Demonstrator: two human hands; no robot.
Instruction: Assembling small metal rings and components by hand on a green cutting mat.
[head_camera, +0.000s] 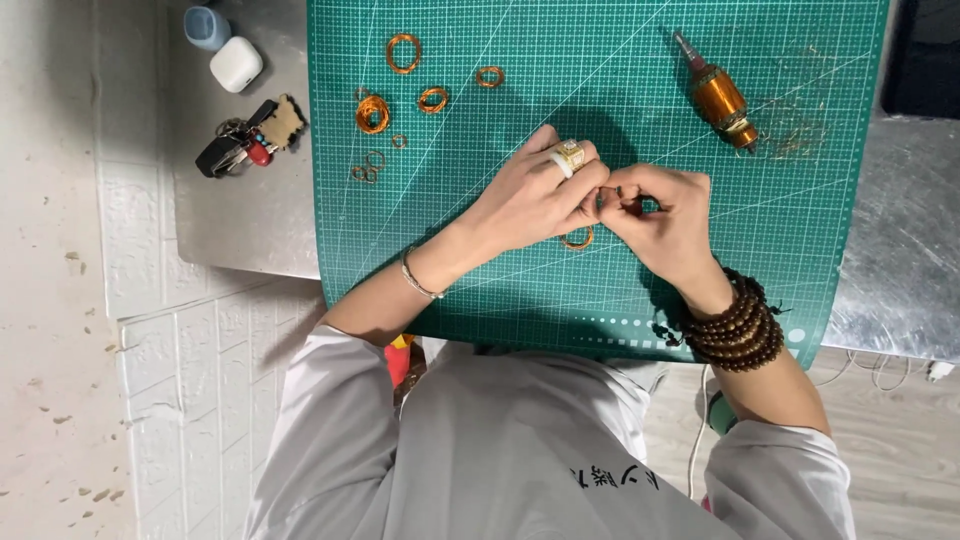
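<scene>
Head view: both hands' grips (610, 200) pinched on copper wire loop (578, 240).

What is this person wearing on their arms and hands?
Both arms come out of loose pale grey sleeves pushed up past the elbows. The left hand has a chunky gold and white ring on one finger and a thin silver bracelet at the wrist. The right hand has no rings showing; its wrist carries several wraps of dark brown wooden beads.

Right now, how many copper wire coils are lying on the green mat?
About 10: nine coils clustered upper left, one coil under the hands. Tiny ones overlap; more may be hidden.
</scene>
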